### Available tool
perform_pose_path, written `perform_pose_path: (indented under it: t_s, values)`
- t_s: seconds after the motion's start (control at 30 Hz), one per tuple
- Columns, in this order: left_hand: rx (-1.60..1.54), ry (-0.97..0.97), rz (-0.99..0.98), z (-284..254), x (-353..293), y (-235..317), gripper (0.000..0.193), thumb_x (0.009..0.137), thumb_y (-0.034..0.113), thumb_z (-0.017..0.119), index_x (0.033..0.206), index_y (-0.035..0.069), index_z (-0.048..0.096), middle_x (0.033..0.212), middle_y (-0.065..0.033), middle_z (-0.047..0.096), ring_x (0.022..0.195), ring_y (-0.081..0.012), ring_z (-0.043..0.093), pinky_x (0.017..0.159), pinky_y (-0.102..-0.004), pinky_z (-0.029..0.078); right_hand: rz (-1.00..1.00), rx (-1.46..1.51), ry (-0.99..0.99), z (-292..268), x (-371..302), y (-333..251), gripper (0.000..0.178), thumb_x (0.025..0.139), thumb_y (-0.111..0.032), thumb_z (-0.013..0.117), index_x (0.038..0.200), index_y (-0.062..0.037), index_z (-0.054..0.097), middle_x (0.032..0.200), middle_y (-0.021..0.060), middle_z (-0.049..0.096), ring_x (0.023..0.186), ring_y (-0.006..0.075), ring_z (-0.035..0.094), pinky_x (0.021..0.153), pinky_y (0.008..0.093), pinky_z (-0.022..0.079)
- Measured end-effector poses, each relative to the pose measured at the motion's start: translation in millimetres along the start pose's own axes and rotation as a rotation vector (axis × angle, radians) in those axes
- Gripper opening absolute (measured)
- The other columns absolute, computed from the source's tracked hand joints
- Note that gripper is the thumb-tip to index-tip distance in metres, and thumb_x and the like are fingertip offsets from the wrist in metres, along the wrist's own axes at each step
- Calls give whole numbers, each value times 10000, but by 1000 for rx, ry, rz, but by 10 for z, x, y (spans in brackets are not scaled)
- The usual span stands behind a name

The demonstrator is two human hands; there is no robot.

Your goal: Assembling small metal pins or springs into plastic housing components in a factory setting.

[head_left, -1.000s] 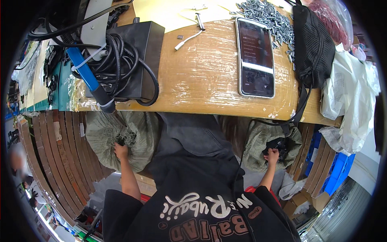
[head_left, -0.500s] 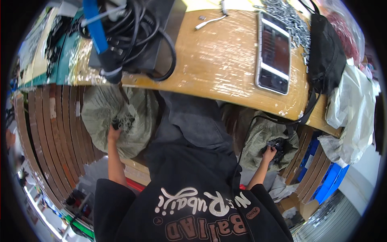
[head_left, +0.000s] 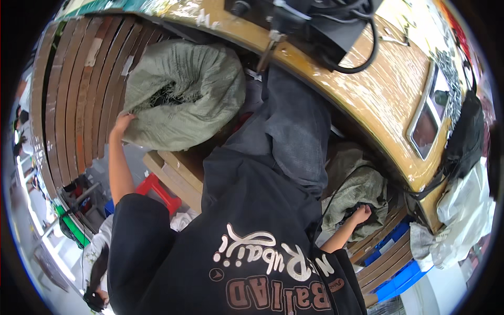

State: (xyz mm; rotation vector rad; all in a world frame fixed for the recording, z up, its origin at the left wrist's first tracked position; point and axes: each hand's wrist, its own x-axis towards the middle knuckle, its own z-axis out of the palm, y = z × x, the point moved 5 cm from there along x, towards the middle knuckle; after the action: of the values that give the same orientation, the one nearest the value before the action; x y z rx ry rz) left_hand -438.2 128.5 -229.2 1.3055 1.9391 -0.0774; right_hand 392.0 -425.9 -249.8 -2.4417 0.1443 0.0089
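Observation:
On the left, a large grey-green woven sack [head_left: 210, 113] stands with its rim rolled outward and dark stringy contents showing in its mouth. My left hand [head_left: 124, 123] is at the sack's near left edge, its fingers closed on the fabric. To the right, under the tabletop, is a smaller woven sack [head_left: 344, 184] of the same colour, with dark contents inside. My right hand [head_left: 361, 214] is over that sack's mouth with curled fingers. Whatever it may hold is hidden.
Above me runs a wooden table [head_left: 404, 73], carrying a black box [head_left: 252, 16] with cables and a phone [head_left: 428, 118]. Stacked brown boards [head_left: 79, 100] stand left of the large sack. A red stool [head_left: 157, 193] is below it; a white bag [head_left: 457, 210] hangs at right.
My left hand has left the large sack's mouth and moved to its outer left edge. My right hand stays at the smaller sack. The view has turned left.

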Motion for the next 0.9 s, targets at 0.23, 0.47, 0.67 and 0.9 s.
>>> perform_pose_path:
  t_s: [0.23,0.47,0.67,0.9]
  values:
    - [-177,-168,-112,-290,-564,719,359,784,270,559,1061,42,587,964,-35,602,703,-134,565,651,-264,451,71,-24,-11,-23,53,-16,219,723,-87,564,917,14,557,824,119,588,644,197,549,586,283,462]
    - [152,462,665,532,-1016,2059,238,770,253,616,865,36,627,891,-120,606,870,-265,558,744,-329,423,13,-57,37,-43,60,-115,218,682,-75,571,883,9,564,757,98,586,585,156,515,542,264,429]
    - [471,128,562,1728,-1047,1552,287,864,274,467,1022,42,528,899,-166,601,896,-331,555,938,-436,318,0,74,-19,-51,236,77,199,731,-81,569,895,30,569,834,122,602,708,195,574,568,263,479]
    - [176,251,352,1742,-1240,997,236,821,250,483,882,29,541,843,-200,578,803,-366,557,672,-442,444,-3,59,-20,-1,238,25,219,718,-102,571,895,27,588,851,149,610,667,210,575,579,277,485]
